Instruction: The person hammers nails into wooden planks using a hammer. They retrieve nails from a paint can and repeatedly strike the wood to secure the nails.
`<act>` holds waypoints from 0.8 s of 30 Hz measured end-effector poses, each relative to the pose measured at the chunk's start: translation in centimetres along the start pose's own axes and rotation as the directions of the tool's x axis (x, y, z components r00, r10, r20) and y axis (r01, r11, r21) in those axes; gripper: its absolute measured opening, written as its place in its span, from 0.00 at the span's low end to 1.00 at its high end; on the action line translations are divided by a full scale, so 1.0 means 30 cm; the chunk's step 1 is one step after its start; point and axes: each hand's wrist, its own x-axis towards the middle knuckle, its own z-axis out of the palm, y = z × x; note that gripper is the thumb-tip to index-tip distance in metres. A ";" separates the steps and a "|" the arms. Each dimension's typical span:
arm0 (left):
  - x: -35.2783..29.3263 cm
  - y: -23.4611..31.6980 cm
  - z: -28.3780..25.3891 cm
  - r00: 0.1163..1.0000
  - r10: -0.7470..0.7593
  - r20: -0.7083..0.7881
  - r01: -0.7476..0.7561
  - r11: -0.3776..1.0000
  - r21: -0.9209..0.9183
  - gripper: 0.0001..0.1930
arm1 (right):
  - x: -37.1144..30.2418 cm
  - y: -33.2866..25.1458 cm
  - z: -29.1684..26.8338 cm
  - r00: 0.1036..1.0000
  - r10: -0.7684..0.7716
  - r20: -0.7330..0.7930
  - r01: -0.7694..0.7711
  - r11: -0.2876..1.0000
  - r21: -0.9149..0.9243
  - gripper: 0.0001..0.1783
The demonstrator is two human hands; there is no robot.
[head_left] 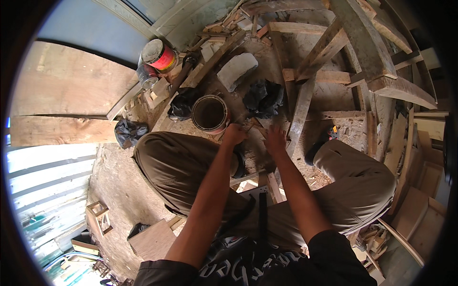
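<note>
Both hands are low over the ground between my bent knees. My left hand (pixel 234 135) is closed beside the rim of an open round can (pixel 210 114); what it grips is too small to make out. A short way to its right, my right hand (pixel 275 139) has its fingers curled downward, and whatever they hold is hidden. Small strips of wood (pixel 259 127) lie in the gap between the hands. Just beyond the right hand sits a crumpled black plastic bag (pixel 263 98). Another black bag (pixel 183 104) rests against the can's left side.
A pale block (pixel 237 71) lies past the can. Rough timber frames (pixel 334 76) rise at the right. A red-labelled can (pixel 159 55) stands far left near wooden boards (pixel 71 78). A third black bag (pixel 130 133) lies by my left knee. Wood scraps litter the dirt floor.
</note>
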 end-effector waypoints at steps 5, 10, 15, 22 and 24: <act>0.010 0.057 0.014 0.999 0.040 -0.020 -0.042 0.991 -0.127 0.11 | 0.022 0.007 0.078 0.988 0.132 0.078 -0.133 0.991 0.010 0.25; -0.035 0.141 0.028 0.996 0.086 -0.008 -0.082 0.907 -0.413 0.10 | -0.028 -0.013 0.049 0.961 0.250 0.116 -0.269 0.943 0.196 0.10; -0.016 0.221 -0.067 0.982 0.189 0.022 -0.151 0.842 -0.518 0.13 | 0.042 -0.051 -0.104 0.958 0.211 0.194 -0.262 0.919 0.294 0.22; -0.098 0.440 -0.057 0.942 0.168 -0.292 -0.333 0.589 -0.736 0.14 | -0.021 0.053 -0.225 0.988 0.036 0.147 -0.096 0.900 0.424 0.31; -0.118 0.499 -0.038 0.892 0.189 -0.411 -0.441 0.563 -0.699 0.15 | -0.051 0.090 -0.305 0.984 0.064 0.164 -0.140 0.851 0.506 0.31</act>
